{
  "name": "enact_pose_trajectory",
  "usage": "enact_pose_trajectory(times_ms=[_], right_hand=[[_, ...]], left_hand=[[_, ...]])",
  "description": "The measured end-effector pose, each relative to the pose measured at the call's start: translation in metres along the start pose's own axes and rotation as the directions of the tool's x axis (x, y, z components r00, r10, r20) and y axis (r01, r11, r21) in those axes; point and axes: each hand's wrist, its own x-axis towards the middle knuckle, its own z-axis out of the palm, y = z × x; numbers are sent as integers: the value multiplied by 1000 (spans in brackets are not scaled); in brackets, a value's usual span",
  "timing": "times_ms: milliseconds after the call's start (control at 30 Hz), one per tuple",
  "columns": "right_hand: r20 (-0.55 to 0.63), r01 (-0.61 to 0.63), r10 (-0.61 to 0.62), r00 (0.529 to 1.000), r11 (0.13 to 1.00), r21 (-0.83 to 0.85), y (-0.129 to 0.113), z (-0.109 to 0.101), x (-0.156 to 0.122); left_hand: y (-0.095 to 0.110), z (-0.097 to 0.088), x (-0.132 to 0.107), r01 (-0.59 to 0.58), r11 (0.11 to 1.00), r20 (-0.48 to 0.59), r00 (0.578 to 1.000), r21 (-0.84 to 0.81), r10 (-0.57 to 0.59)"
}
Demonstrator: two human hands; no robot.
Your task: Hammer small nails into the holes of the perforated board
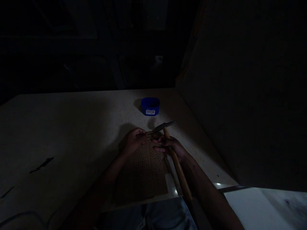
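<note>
My right hand (176, 147) grips a hammer (178, 169) by its wooden handle, which slants down toward the table's front edge. The dark metal head points up and left, past my fingers. My left hand (134, 139) has its fingertips drawn together at the upper left of a brown board or sheet (146, 169) covered in rows of small dark marks. Whatever those fingertips pinch is too small and dim to make out. Both hands are over the far end of this brown piece, which lies flat in front of my lap.
A blue plastic tub (150, 107) with a white label stands beyond my hands on the pale table (91, 127). Dark marks (42, 165) show on the table at left. A tall dark panel (244, 105) rises along the right side. The room is very dim.
</note>
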Motion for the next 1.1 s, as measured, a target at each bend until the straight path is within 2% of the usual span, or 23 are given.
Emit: enact_pose_trajectory(times_ms=[167, 433, 600, 867, 1100], right_hand=[[7, 1, -1, 1000, 1000, -23, -2, 0, -2], [-11, -7, 6, 1000, 1000, -24, -7, 6, -5], [-19, -27, 26, 999, 998, -50, -11, 8, -8], [-41, 32, -37, 998, 993, -112, -2, 5, -7], [-39, 37, -43, 998, 990, -134, -3, 3, -7]], left_hand=[[-23, 2, 0, -80, 995, 51, 996, 67, 77], [-33, 1, -3, -134, 981, 56, 990, 143, 127], [-36, 2, 0, -168, 973, 113, 982, 158, 151], [-38, 6, -2, -212, 960, 112, 975, 185, 194], [-32, 7, -4, -194, 949, 115, 979, 247, 170]])
